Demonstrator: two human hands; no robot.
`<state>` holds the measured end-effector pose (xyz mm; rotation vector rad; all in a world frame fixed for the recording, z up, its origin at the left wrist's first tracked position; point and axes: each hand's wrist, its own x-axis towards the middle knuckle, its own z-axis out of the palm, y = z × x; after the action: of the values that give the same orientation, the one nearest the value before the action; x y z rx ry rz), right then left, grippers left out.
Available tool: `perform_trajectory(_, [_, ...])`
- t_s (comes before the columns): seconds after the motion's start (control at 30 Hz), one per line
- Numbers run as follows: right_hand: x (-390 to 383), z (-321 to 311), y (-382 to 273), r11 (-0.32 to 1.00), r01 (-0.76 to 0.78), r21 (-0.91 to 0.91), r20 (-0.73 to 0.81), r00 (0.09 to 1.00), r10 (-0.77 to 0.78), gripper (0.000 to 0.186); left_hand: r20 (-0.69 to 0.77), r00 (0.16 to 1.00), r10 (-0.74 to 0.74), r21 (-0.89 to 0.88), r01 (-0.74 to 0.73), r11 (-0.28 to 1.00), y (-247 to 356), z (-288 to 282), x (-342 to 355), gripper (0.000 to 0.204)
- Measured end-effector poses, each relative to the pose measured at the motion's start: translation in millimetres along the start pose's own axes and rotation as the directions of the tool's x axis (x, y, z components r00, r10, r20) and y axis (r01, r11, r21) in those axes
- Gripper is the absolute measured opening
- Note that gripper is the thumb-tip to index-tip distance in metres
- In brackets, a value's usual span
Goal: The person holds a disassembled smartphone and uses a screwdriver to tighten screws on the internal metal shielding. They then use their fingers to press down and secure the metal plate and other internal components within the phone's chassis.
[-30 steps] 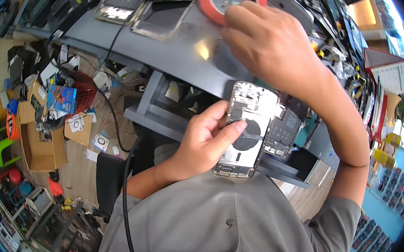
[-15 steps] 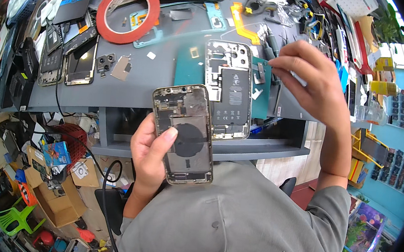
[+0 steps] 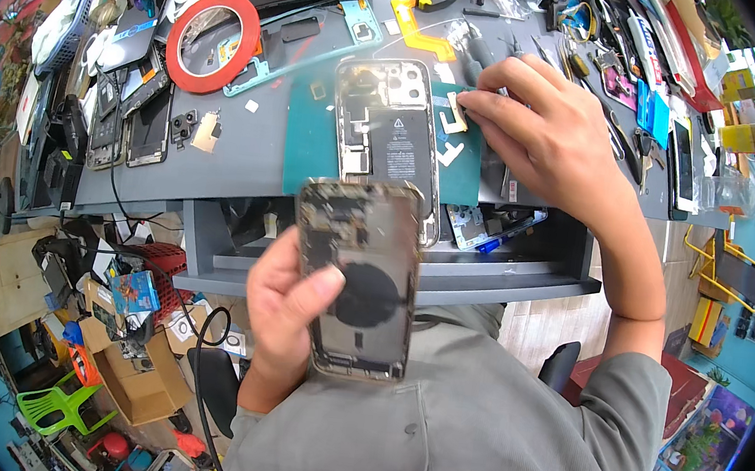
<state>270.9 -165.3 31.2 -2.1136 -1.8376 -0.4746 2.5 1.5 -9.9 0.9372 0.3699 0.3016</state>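
Note:
My left hand (image 3: 284, 295) grips an opened phone housing (image 3: 384, 264) by its side, the thumb lying on its inner face beside a round black pad; it is held above my lap, in front of the desk edge. Behind it a second opened phone (image 3: 396, 150), with a black battery (image 3: 403, 142), lies on a teal mat (image 3: 307, 159); the raised housing hides its lower part. My right hand (image 3: 537, 119) is closed in a pinch over the mat's right side, fingertips at the upper end of a small pale metal bracket (image 3: 454, 117). A white scrap (image 3: 449, 154) lies just below.
A red tape roll (image 3: 176, 49), a light-blue phone frame (image 3: 363, 27) and a yellow flex cable (image 3: 413, 32) lie at the back. Camera modules (image 3: 182, 128) and dismantled phones (image 3: 149, 133) sit to the left. Below the desktop, an open drawer (image 3: 492, 284) holds parts.
My left hand has moved the housing slightly right and nearer my body. The right fingertips have come down to the small metal bracket, which now shows at a different angle. The view has shifted.

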Motion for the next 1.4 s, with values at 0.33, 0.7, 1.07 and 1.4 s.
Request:
perform_trajectory(0.33, [11,-7,5,0.987,0.147,-0.066,0.047,0.988,-0.144,0.016,-0.06,0.978,0.199,0.013,-0.199,0.98,19,-3,43,0.041])
perform_trajectory(0.7, [24,-9,10,0.993,0.084,0.079,0.135,0.986,-0.094,0.02,-0.184,0.973,0.139,-0.043,-0.149,0.988,17,-16,29,0.042])
perform_trajectory(1.07, [36,-19,-9,0.983,0.171,-0.062,0.279,0.949,-0.148,0.019,-0.209,0.976,0.053,-0.06,-0.067,0.996,9,-26,24,0.04])
perform_trajectory(1.4, [53,-12,10,0.963,0.067,0.261,0.05,0.995,-0.082,0.024,-0.103,0.995,-0.002,-0.066,-0.005,0.998,11,-29,27,0.032])
